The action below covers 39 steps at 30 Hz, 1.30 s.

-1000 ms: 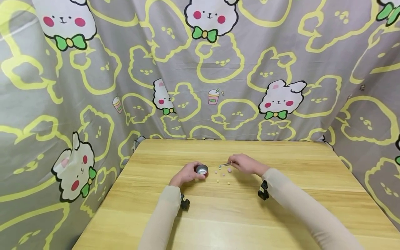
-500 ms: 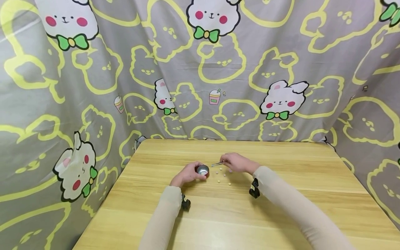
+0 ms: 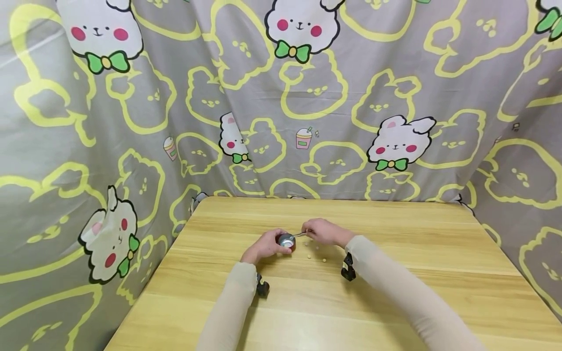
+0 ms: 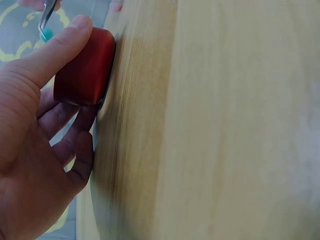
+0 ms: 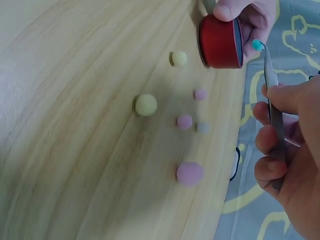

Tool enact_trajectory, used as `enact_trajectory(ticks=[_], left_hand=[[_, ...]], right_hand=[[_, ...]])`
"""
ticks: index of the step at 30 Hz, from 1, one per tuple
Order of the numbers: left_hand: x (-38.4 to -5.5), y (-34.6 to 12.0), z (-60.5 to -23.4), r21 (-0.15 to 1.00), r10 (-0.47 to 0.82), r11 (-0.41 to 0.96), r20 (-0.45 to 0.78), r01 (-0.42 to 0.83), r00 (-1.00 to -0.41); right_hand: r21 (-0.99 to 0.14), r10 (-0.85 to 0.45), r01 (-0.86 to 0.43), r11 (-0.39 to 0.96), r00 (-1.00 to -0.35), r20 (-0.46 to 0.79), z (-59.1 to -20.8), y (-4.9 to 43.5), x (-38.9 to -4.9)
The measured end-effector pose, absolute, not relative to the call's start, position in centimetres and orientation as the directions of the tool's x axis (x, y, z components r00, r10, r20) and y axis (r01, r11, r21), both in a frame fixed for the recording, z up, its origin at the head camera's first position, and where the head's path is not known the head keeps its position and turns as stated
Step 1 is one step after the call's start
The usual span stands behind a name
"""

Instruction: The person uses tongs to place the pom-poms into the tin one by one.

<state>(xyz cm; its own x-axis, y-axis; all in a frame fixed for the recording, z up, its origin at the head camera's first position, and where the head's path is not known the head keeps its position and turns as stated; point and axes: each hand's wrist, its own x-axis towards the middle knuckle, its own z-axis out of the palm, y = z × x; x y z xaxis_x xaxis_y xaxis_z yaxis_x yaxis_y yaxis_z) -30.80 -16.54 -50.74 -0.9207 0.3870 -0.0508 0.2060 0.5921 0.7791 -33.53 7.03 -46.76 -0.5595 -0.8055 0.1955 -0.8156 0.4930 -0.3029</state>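
Observation:
My left hand (image 3: pixel 267 244) grips a small round tin (image 4: pixel 87 70), red outside and silvery inside, standing upright on the table. The thumb lies over its rim and the fingers curl round the far side. In my right hand (image 3: pixel 324 231) is a pair of metal tweezers (image 5: pixel 271 80) with a bent tip, pinched between thumb and fingers. A small teal ball (image 5: pixel 257 45) sits at the tweezers' tip, beside the tin's open mouth in the right wrist view. In the head view the tip overlaps the tin's opening.
On the wooden table (image 3: pixel 307 302) lie several small balls near the tin, among them a yellow ball (image 5: pixel 146 105), a larger pink ball (image 5: pixel 190 174) and a pale grey ball (image 5: pixel 202 127). A patterned grey curtain (image 3: pixel 272 97) hangs behind and at the sides.
My right hand has moved left with the tweezers, bringing the teal ball from among the balls on the table to the tin. The left hand keeps its hold on the tin.

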Motion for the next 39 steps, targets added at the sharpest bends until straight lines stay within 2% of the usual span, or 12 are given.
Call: enact_trajectory(ticks=[26, 39], left_hand=[[-30.9, -16.5, -50.8, 0.781, 0.379, 0.595, -0.062, 0.192, -0.923], [-30.6, -16.5, -50.5, 0.764, 0.382, 0.611, -0.055, 0.207, -0.922]], right_hand=[[-0.322, -0.766, -0.751, 0.577, -0.634, 0.107, -46.8, 5.9, -33.2], [-0.330, -0.768, -0.760, 0.561, -0.626, 0.135, -46.2, 7.5, -32.2]])
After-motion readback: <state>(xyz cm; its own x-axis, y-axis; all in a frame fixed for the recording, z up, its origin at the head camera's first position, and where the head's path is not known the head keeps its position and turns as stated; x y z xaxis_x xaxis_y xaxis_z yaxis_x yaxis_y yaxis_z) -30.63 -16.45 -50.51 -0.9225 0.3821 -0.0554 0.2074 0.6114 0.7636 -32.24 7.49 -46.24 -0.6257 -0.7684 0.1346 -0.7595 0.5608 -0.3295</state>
